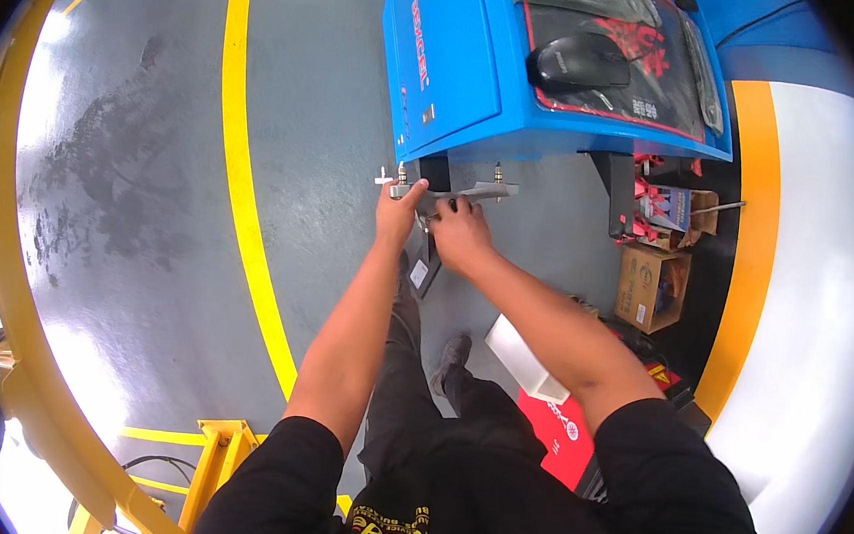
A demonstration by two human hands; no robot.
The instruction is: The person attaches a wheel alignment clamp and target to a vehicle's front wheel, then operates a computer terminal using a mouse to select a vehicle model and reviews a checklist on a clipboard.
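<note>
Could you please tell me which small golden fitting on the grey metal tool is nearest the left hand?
The small golden fitting at the grey metal tool's left end, just beyond the left hand; the other fitting is at the right end.

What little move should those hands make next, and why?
Maybe draw the gray bar slightly toward the body: the left hand grips one end, the right hand is at its middle, and it looks close to the blue cabinet.
</note>
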